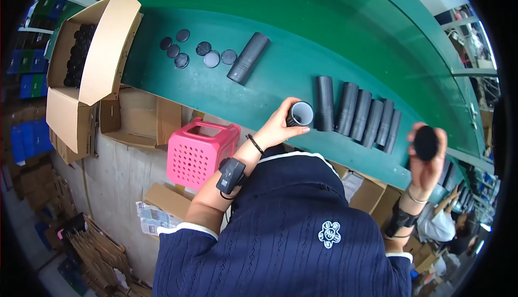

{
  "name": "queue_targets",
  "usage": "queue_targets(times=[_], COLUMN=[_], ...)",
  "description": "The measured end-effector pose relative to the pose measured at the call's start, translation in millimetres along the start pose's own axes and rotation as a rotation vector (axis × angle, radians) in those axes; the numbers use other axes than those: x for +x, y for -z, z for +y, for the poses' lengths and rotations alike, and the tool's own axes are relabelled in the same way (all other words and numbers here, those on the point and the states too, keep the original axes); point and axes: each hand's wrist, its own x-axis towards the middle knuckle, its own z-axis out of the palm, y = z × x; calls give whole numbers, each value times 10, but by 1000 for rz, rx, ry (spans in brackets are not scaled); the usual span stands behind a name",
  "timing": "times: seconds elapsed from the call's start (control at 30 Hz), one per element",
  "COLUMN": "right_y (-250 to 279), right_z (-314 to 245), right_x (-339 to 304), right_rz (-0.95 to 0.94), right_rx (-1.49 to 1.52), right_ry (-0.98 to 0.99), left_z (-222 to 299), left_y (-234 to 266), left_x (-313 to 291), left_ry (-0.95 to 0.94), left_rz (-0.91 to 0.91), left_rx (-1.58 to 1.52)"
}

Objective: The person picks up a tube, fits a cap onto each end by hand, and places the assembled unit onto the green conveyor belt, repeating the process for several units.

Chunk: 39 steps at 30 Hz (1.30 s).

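My left hand (284, 123) is wrapped round a black tube (301, 114), its open, pale-lined mouth facing up toward me. Something dark shows inside the mouth, too small to make out. Off to the right, my raised right hand (428, 162) grips a black round piece (426, 143); whether it is a loose cap or the end of a tube I cannot tell. Between the hands, several black ribbed tubes (345, 108) lie side by side on the green table (226, 102). One more tube (249, 58) lies apart from them, close to several round black caps (203, 48).
An open cardboard box (110, 48) full of black pieces stands at the left end of the table. Below it are another carton (132, 114) and a pink perforated stool (197, 154). A person (438, 221) is at the far right, past more black tubes.
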Motion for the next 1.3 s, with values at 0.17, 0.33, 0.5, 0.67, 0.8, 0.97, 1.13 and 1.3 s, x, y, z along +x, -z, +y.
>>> queue_targets(times=[0.17, 0.33, 0.5, 0.67, 0.8, 0.97, 1.13, 1.3], right_y=[-589, -815, -825, -816, -757, -865, -847, -826], right_z=[883, 1272, 1353, 1133, 876, 1012, 1023, 1166], right_x=[200, 361, 344, 307, 390, 481, 494, 484], right_rz=[-176, -407, -444, -311, -603, -859, -909, -912], right_rx=[-342, -945, -941, -996, -983, -1467, -1494, -1473], right_ry=[-291, 27, 13, -30, -110, -248, -340, -332], left_z=[34, -32, -35, 7, -28, 49, 60, 72], left_y=[-56, -87, -223, -257, -173, -174, -162, -188], left_x=[37, -2, -50, -42, -41, -8, 3, 31], left_ry=[-166, -55, -132, -144, -136, -85, -36, -43], left_rz=[-65, -150, -66, -29, -94, -166, -181, -188], left_rx=[352, 265, 492, 431, 427, 489, 401, 423])
